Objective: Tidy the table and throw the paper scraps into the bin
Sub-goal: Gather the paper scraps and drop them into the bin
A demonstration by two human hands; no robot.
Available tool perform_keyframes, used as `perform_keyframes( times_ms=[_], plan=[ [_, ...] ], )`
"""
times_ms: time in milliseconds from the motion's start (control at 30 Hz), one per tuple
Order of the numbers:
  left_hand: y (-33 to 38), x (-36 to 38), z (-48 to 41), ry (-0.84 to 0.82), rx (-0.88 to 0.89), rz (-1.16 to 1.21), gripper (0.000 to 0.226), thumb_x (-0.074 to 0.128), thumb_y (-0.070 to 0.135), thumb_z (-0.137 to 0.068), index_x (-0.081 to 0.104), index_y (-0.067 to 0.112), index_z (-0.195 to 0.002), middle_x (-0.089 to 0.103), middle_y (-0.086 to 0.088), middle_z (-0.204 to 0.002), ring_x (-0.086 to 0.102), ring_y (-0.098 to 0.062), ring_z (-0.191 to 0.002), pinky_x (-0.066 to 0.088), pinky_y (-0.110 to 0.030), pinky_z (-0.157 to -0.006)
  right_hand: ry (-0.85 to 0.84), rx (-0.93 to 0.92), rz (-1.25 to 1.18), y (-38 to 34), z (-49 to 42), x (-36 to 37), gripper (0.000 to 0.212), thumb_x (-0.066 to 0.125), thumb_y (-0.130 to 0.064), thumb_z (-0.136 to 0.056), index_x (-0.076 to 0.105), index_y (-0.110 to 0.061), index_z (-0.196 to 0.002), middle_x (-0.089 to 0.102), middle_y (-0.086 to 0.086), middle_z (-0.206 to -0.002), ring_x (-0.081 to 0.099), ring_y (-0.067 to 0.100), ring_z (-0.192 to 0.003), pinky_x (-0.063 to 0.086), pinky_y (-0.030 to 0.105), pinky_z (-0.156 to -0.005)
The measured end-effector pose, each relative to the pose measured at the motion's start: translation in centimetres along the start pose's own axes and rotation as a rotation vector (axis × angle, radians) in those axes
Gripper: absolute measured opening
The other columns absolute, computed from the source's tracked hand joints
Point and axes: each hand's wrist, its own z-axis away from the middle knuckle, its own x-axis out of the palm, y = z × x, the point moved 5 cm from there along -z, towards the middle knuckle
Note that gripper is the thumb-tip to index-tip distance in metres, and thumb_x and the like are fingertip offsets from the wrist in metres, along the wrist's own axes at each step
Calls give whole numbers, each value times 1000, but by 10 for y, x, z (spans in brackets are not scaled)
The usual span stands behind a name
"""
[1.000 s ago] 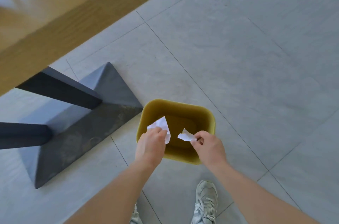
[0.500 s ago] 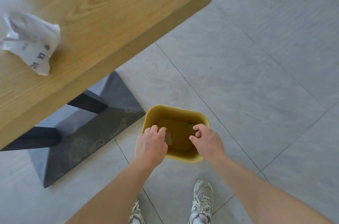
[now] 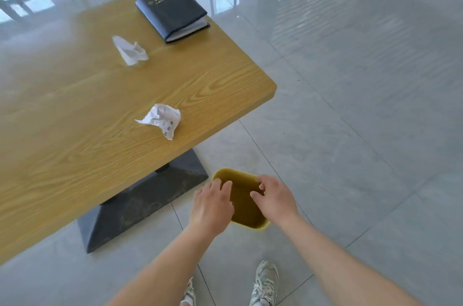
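Both hands hang over the bin, and neither holds anything. Left hand (image 3: 211, 205) is palm down above the left side of the bin (image 3: 238, 172), its fingers relaxed and a little bent. Right hand (image 3: 275, 199) is above the right side, its fingers loosely curved and its thumb apart from them, with nothing between. This bin is a small olive-yellow one with rounded corners, and it stands on the floor (image 3: 350, 130) just beside the dark base (image 3: 140, 200) of the counter. What lies inside it I cannot tell, because the hands cover much of the opening. On the wooden counter (image 3: 87, 110), two paper scraps are left. One crumpled scrap (image 3: 162, 119), with some black print on it, lies near the right edge, not far from the rounded corner. A plain white scrap (image 3: 130, 51) lies farther in, well apart from the first. A black notebook (image 3: 172, 8) lies closed close to the right edge, farther back than both scraps, near the white scrap but not touching it. Large grey tiles cover the floor, and farther away it becomes glossy and reflects bright windows and thin railings. At the bottom edge of the view two light sneakers (image 3: 265, 283) stand on the tiles.
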Motion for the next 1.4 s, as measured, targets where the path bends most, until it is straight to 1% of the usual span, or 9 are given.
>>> perform_keyframes(
  times_ms=[100, 200, 300, 467, 633, 800, 967, 1167, 1400],
  plan=[
    [8, -40, 19, 48, -4, -6, 41, 48, 32, -97, 44, 28, -138, 57, 2, -131, 54, -21, -119, 44, -40, -102, 36, -83, 16, -31, 18, -31, 35, 62, -37, -90, 60, -25, -123, 63, -2, -111, 60, 21, -103, 48, 33, -84],
    [13, -80, 41, 129, 11, -22, 37, 46, 33, -99, 47, 30, -135, 58, 4, -128, 55, -18, -114, 46, -35, -98, 66, -148, 31, -58, 37, -58, 35, 62, -37, -91, 61, -23, -123, 63, -2, -110, 61, 20, -102, 44, 28, -77],
    [13, -118, 62, 213, -2, -35, 35, 46, 32, -99, 49, 30, -134, 58, 6, -125, 54, -16, -110, 46, -31, -94, 79, -223, 39, -84, 51, -82, 37, 63, -36, -92, 59, -23, -127, 64, -2, -114, 61, 16, -99, 42, 22, -76],
    [2, -176, 91, 305, -60, -69, 41, 46, 29, -97, 48, 24, -137, 57, 3, -128, 55, -19, -114, 47, -33, -95, 103, -353, 54, -127, 68, -112, 35, 65, -32, -92, 61, -21, -125, 66, -1, -114, 62, 14, -97, 41, 20, -75],
    [-16, -218, 111, 341, -170, -75, 32, 49, 26, -93, 52, 24, -124, 59, 3, -119, 56, -19, -107, 48, -35, -90, 115, -452, 57, -164, 77, -129, 36, 65, -31, -92, 61, -19, -126, 68, 0, -114, 63, 15, -99, 41, 20, -77],
    [-28, -246, 122, 368, -237, -114, 33, 49, 22, -91, 54, 21, -123, 59, 0, -116, 56, -22, -104, 47, -35, -86, 107, -528, 81, -191, 83, -137, 36, 67, -30, -90, 61, -20, -124, 65, -2, -106, 53, 9, -83, 39, 20, -72],
    [-38, -263, 114, 387, -274, -98, 33, 48, 22, -91, 54, 21, -123, 60, 0, -116, 57, -20, -103, 46, -33, -84, 84, -553, 110, -206, 78, -140, 34, 65, -28, -90, 62, -20, -123, 64, -2, -108, 50, 9, -86, 39, 22, -73],
    [-72, -287, 75, 406, -265, -68, 37, 50, 25, -90, 54, 22, -127, 59, 0, -117, 57, -21, -106, 46, -33, -86, 89, -539, 100, -234, 51, -133, 37, 67, -32, -90, 61, -22, -125, 64, -4, -108, 57, 11, -93, 43, 22, -77],
    [-128, -313, -16, 379, -133, -41, 34, 51, 22, -92, 57, 18, -126, 61, -1, -115, 57, -22, -104, 47, -34, -85, 83, -449, 103, -279, -9, -108, 40, 65, -39, -90, 60, -23, -127, 64, -2, -118, 59, 13, -101, 43, 24, -76]
  ],
)
